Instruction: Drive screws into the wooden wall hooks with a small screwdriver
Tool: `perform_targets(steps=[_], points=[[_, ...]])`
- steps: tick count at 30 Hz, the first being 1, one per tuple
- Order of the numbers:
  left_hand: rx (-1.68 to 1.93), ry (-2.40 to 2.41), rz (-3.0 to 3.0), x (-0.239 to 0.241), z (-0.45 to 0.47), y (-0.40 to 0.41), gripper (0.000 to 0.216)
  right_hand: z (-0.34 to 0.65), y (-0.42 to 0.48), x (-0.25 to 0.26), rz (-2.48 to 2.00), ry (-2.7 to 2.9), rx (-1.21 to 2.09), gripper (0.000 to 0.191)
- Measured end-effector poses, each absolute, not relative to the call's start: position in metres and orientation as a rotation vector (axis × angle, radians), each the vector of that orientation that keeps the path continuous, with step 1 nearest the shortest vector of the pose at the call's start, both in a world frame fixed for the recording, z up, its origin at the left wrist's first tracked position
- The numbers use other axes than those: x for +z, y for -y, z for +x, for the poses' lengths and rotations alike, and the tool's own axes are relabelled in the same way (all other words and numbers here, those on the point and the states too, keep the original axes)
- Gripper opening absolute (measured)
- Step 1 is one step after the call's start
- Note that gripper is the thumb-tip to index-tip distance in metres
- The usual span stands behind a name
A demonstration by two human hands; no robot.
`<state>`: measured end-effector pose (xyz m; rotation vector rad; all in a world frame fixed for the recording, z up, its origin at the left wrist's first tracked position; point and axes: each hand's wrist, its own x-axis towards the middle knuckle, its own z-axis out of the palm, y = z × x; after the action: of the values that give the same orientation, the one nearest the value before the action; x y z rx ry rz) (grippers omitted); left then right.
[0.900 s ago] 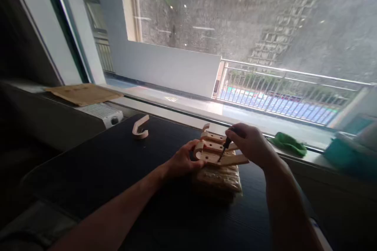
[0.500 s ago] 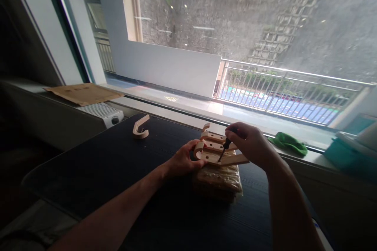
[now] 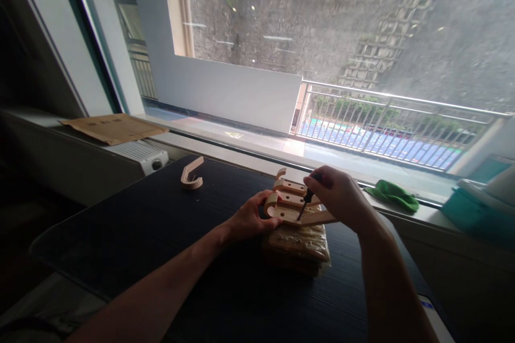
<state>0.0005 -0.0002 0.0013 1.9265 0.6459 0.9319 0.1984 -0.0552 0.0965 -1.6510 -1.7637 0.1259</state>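
Several J-shaped wooden pieces (image 3: 290, 202) with drilled holes lie stacked on a clear plastic-wrapped bundle (image 3: 300, 246) on the dark table (image 3: 161, 236). My left hand (image 3: 251, 217) grips the curved end of the front wooden piece from the left. Above the stack, my right hand (image 3: 338, 195) is closed round a small black-handled screwdriver (image 3: 306, 199) whose tip points down into the front piece. One more J-shaped wooden piece (image 3: 192, 173) lies alone at the far left of the table.
A white heater (image 3: 139, 154) and a sheet of brown cardboard (image 3: 115, 127) sit at the left by the window. A green cloth (image 3: 393, 195) lies on the sill at the right, near a teal box (image 3: 478, 214). A large window fills the back.
Both hands have stayed on the wooden stack; my right hand with the screwdriver has shifted slightly left and up. The view has moved a little.
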Motion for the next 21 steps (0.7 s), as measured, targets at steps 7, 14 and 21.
perform_targets(steps=[7, 14, 21], points=[[0.931, -0.647, 1.937, 0.003, 0.001, 0.002, 0.036, 0.197, 0.056, 0.098, -1.606, 1.817, 0.165, 0.026], [0.929, -0.675, 1.942, 0.001, 0.001, 0.001, 0.037, 0.205, 0.05, 0.093, -1.699, 1.737, 0.094, 0.032], [0.906, -0.692, 1.926, 0.004, 0.0, 0.001, 0.037, 0.199, 0.061, 0.099, -1.648, 1.837, 0.19, 0.03]])
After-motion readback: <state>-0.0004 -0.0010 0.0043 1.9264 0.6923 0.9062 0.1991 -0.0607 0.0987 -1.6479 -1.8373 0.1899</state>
